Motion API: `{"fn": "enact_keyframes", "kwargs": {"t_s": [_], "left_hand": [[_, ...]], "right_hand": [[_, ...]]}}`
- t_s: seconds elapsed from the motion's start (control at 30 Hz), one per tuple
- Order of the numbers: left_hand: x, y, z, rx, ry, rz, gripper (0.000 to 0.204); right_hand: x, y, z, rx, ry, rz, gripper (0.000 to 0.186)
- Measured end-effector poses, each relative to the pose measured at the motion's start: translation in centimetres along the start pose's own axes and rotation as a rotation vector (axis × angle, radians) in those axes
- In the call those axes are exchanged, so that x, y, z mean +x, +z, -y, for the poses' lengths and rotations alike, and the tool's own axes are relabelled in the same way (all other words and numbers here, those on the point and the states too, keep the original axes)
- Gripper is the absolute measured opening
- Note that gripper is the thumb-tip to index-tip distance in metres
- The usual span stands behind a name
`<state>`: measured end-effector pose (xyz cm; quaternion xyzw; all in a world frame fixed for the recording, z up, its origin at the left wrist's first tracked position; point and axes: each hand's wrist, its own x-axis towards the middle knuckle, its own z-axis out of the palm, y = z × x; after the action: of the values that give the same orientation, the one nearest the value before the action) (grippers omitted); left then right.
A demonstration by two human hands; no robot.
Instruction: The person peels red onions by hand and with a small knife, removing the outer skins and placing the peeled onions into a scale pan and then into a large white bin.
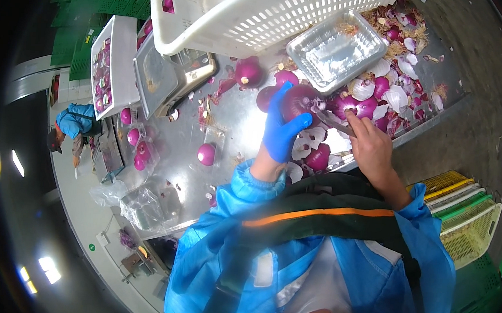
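My left hand (281, 134), in a blue glove, is wrapped round a red onion (299, 104) above the metal table (235, 138). In my bare right hand (373, 146) is a knife (336, 123), its blade pointing left against the root end of that onion. Whether the edge is cutting in, I cannot tell. Peeled and unpeeled red onions (318, 157) lie among loose skins (396, 98) around both hands. Just beyond the held onion, a clear plastic tray (337, 51) rests on the pile, with a few root scraps in it.
A large white slotted basket (260, 29) stands at the far side. Left of it are a scale (166, 78) and a white crate (127, 60) of packed onions. Plastic wrap (148, 207) lies at the table's left end. Baskets (461, 229) are stacked at right. A co-worker (76, 122) is far left.
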<state>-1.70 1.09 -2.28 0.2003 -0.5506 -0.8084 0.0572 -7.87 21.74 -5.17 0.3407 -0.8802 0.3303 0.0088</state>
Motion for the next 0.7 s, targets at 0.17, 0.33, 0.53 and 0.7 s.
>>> {"fn": "enact_keyframes", "kwargs": {"t_s": [0.17,0.33,0.53,0.7], "left_hand": [[-0.3,0.6,-0.6,0.052,0.045,-0.005,0.079],[-0.4,0.7,-0.4,0.163,0.055,-0.021,0.082],[-0.4,1.3,-0.4,0.122,0.009,-0.022,0.083],[-0.2,0.4,0.6,0.127,0.019,0.006,0.084]], "right_hand": [[-0.1,0.6,-0.6,-0.038,-0.013,-0.039,0.053],[-0.2,1.4,-1.0,-0.052,0.004,-0.052,0.054],[0.8,2.6,-0.2,0.045,0.087,-0.093,0.046],[1.6,4.8,-0.6,0.808,0.905,0.337,0.032]]}}
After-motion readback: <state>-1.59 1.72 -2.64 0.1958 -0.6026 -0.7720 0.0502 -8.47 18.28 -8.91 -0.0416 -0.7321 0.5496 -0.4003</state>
